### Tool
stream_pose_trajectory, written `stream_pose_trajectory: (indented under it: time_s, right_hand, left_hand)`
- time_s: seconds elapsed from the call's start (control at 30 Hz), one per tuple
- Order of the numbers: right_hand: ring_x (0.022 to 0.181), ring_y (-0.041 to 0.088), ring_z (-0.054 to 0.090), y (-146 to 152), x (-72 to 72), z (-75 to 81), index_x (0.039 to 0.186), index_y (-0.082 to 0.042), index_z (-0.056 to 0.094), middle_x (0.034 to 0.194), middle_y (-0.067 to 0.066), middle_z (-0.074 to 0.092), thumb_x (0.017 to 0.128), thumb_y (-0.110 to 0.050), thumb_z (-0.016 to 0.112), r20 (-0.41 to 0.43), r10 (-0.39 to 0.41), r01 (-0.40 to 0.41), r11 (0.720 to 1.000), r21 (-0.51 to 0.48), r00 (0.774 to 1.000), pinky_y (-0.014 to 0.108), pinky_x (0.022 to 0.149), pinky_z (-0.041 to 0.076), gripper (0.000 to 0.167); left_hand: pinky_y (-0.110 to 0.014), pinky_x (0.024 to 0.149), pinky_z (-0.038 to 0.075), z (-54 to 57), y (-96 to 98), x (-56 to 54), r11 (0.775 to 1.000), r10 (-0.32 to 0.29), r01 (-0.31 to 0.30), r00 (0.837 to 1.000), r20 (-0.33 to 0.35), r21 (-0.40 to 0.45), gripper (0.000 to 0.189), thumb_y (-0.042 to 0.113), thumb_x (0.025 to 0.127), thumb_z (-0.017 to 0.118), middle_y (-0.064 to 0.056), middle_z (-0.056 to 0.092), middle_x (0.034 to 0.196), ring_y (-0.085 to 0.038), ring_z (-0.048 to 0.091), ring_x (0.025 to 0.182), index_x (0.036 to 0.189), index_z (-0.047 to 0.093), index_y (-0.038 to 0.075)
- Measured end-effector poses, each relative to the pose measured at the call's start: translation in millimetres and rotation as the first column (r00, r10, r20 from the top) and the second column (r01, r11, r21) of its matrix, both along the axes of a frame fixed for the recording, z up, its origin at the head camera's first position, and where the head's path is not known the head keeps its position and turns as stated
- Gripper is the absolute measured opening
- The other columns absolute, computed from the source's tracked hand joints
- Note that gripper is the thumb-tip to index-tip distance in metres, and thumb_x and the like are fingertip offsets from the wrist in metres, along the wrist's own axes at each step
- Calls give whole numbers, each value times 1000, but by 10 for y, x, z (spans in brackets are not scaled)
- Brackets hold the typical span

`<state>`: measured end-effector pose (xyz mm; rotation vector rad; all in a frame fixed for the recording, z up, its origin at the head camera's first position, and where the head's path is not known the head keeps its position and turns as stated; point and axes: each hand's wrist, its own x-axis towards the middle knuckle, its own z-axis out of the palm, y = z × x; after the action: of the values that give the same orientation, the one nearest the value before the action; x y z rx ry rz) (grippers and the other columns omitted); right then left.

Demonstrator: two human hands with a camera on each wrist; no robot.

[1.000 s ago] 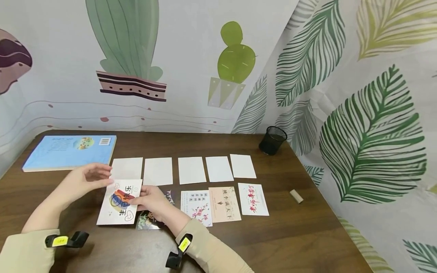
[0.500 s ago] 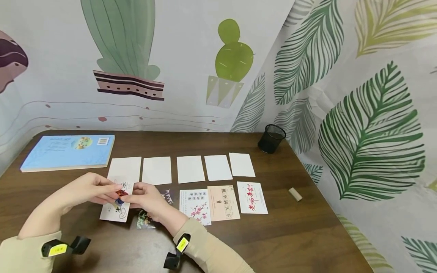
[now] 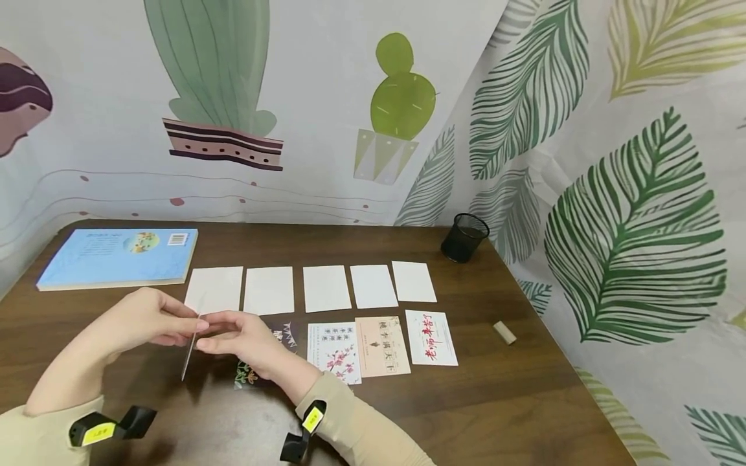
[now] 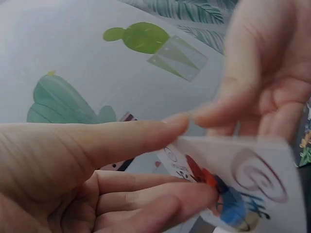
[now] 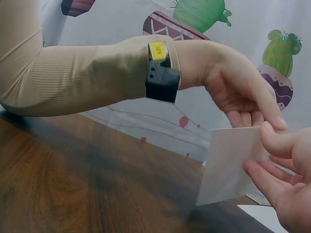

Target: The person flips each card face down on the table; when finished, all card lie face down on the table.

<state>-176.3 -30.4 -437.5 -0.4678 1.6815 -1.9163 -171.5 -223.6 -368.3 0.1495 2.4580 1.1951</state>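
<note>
A card [image 4: 272,179] with red and blue artwork stands nearly edge-on in the head view, raised over the table. My left hand [image 3: 146,320] pinches its upper part, thumb and fingers on opposite sides. The printed face is turned toward the left wrist camera; the plain white back of the card [image 5: 226,165] shows in the right wrist view. At that white side is my right hand [image 3: 247,336], its thumb and finger spread apart, fingertips at the card's top edge and back. A dark printed card [image 3: 247,375] lies partly hidden under the right hand.
Blank white cards [image 3: 269,291] lie in a row behind the hands. Printed cards, including a blossom card [image 3: 335,353], a beige card [image 3: 383,346] and a red-lettered card [image 3: 431,338], lie right. A blue book [image 3: 116,259], mesh cup [image 3: 464,238] and small beige block [image 3: 504,332] lie farther out.
The card has turned from face-up to edge-on between the hands. The left hand has come in to pinch it, while the right fingers have loosened from its side and spread along its back.
</note>
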Motion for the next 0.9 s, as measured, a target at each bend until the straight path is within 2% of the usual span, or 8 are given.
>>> stream_pose_trajectory:
  time_s: [0.07, 0.13, 0.27, 0.33, 0.47, 0.57, 0.67, 0.9]
  right_hand:
    - [101, 20, 71, 9, -5, -8, 129, 6, 58, 124, 23, 65, 90, 6, 62, -2, 15, -15, 1000, -14, 1000, 20, 82, 56, 40]
    - [102, 20, 70, 12, -11, -23, 129, 7, 58, 125, 27, 63, 90, 7, 61, -2, 20, -20, 999, -26, 1000, 21, 82, 56, 39]
    - [89, 6, 68, 5, -23, -72, 123, 9, 61, 118, 29, 65, 88, 7, 64, 6, -37, 37, 999, -16, 999, 17, 80, 54, 36]
    - [82, 2, 66, 3, -32, -102, 117, 9, 64, 109, 24, 70, 85, 7, 67, 20, -102, 102, 995, -2, 995, 15, 77, 53, 32]
    - [72, 3, 62, 10, -66, -157, 107, 9, 67, 86, 5, 70, 82, 6, 69, 71, -225, 224, 974, 19, 972, 16, 71, 54, 24]
    - [70, 5, 62, 23, -93, -189, 104, 8, 67, 81, -2, 66, 83, 6, 70, 99, -259, 256, 966, 48, 961, 19, 70, 56, 22]
    - [71, 7, 63, 32, -111, -215, 104, 8, 67, 84, 1, 68, 83, 6, 70, 97, -272, 264, 960, 90, 957, 22, 72, 58, 21]
    - [63, 6, 59, 8, -121, -235, 97, 12, 65, 73, -3, 59, 85, 8, 68, 107, -285, 274, 955, 109, 952, 25, 70, 60, 13]
  left_hand:
    - [-32, 73, 61, 8, -28, 6, 1000, -15, 15, 1000, -3, 2, 56, 28, 89, 72, -18, 74, 99, -17, 72, 78, 116, 59, -20]
    - [-32, 72, 61, 13, -64, 8, 999, -31, 31, 999, -8, 4, 56, 25, 90, 70, -18, 73, 99, -16, 71, 77, 117, 57, -23]
    - [-30, 72, 61, 15, -134, 10, 999, -39, 39, 999, -1, 5, 51, 20, 91, 69, -14, 73, 94, -13, 69, 75, 116, 56, -23]
    - [-29, 71, 60, 13, -174, 10, 999, -43, 43, 999, 7, 8, 47, 18, 91, 68, -10, 72, 90, -11, 68, 73, 114, 57, -22]
    - [-26, 70, 59, -22, -274, -4, 997, -76, 76, 997, 17, 33, 39, 15, 92, 66, -6, 70, 85, -8, 66, 71, 110, 60, -19]
    - [-27, 70, 59, -85, -368, -29, 993, -102, 100, 994, 34, 62, 36, 14, 93, 63, -4, 70, 84, -7, 64, 70, 109, 61, -18]
    - [-28, 70, 59, -174, -460, -66, 986, -132, 125, 990, 56, 114, 34, 13, 94, 62, 1, 69, 81, -7, 64, 70, 109, 62, -18]
    - [-28, 72, 59, -388, -596, -165, 954, -213, 185, 972, 96, 237, 30, 12, 95, 59, 6, 71, 80, -8, 66, 73, 108, 64, -16]
